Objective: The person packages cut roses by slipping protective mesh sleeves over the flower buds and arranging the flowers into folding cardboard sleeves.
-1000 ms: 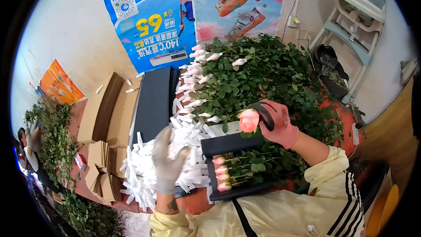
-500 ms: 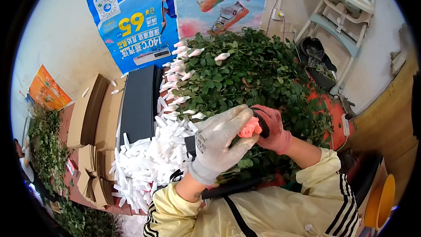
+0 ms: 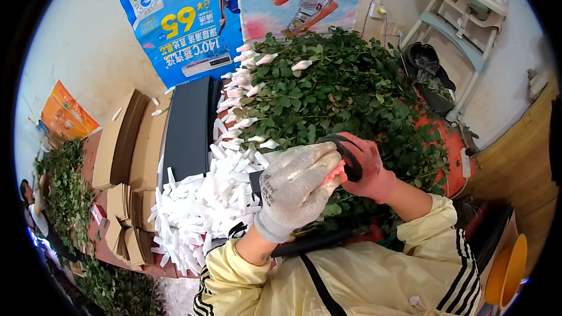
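Nearest, below the yellow jacket (image 3: 374, 275) cuffs, the left hand (image 3: 295, 187) in its pale glove has closed in on the rose (image 3: 337, 172); a second ago it was spread open, apart from the bloom, over the loose white tubes (image 3: 205, 199). That puts both hands on one flower, the bloom now pressed between them. The left fingers lie together and curled over its near side, with hardly any gap. The right hand (image 3: 367, 167), in a pink and black glove, is closed behind and under the bloom (how its fingertips sit on the stem, I can't tell). Only a sliver of coral petals shows, held above a black box (image 3: 319, 241) that the arms partly cover. Just beyond are the leafy stems (image 3: 328, 93), their white-capped buds (image 3: 246, 89) facing the tubes, then black boards (image 3: 190, 129) and cardboard (image 3: 117, 140) to the left. Farther off stand a high chair (image 3: 483, 55) and, at far left, another person (image 3: 38, 217).
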`<act>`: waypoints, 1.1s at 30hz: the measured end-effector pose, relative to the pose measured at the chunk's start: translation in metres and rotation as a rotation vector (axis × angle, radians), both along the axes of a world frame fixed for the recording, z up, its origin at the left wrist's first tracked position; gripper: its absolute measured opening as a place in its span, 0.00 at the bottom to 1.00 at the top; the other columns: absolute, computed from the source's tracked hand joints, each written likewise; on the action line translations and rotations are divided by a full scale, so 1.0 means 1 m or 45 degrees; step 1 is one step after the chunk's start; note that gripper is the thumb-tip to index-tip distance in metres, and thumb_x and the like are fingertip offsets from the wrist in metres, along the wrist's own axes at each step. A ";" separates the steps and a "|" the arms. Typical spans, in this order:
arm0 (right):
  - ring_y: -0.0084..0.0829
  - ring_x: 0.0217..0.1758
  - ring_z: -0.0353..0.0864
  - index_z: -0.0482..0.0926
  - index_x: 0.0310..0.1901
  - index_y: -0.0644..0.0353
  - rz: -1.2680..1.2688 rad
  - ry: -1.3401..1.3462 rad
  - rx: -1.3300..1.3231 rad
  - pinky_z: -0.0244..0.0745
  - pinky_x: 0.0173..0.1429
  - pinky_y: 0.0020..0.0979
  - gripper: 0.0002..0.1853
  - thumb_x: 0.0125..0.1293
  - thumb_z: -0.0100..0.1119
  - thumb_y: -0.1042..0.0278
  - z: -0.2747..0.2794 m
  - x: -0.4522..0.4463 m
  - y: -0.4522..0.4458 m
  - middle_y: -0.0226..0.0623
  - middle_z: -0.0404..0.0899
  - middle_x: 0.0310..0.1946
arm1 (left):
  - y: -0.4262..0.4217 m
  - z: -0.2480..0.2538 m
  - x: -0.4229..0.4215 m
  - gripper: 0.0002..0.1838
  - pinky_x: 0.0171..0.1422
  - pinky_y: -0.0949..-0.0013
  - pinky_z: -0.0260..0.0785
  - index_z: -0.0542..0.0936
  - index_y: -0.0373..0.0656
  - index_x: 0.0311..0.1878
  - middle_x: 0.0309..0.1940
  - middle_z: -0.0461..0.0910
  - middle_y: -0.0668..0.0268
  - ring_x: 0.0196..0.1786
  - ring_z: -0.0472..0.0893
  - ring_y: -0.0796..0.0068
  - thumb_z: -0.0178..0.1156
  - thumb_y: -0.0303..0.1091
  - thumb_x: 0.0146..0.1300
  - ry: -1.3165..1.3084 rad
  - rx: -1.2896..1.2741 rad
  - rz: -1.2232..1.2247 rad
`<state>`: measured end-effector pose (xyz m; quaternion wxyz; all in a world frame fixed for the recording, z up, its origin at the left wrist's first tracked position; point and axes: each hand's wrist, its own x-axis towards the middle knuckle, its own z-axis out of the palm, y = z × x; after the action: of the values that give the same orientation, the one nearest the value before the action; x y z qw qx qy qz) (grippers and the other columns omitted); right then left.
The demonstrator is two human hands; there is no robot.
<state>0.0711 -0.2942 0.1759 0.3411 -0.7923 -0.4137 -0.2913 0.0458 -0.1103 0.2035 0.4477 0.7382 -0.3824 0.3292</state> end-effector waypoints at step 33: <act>0.41 0.33 0.82 0.79 0.43 0.59 -0.068 -0.106 0.054 0.77 0.34 0.34 0.21 0.41 0.65 0.76 0.004 -0.009 0.003 0.40 0.80 0.36 | 0.010 0.004 -0.022 0.16 0.38 0.62 0.68 0.81 0.43 0.32 0.30 0.78 0.64 0.33 0.77 0.61 0.70 0.27 0.34 -0.048 -0.008 0.214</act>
<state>0.0619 -0.2915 0.1803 0.3324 -0.7829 -0.4000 -0.3415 0.0241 -0.1001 0.2070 0.4135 0.7599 -0.3264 0.3808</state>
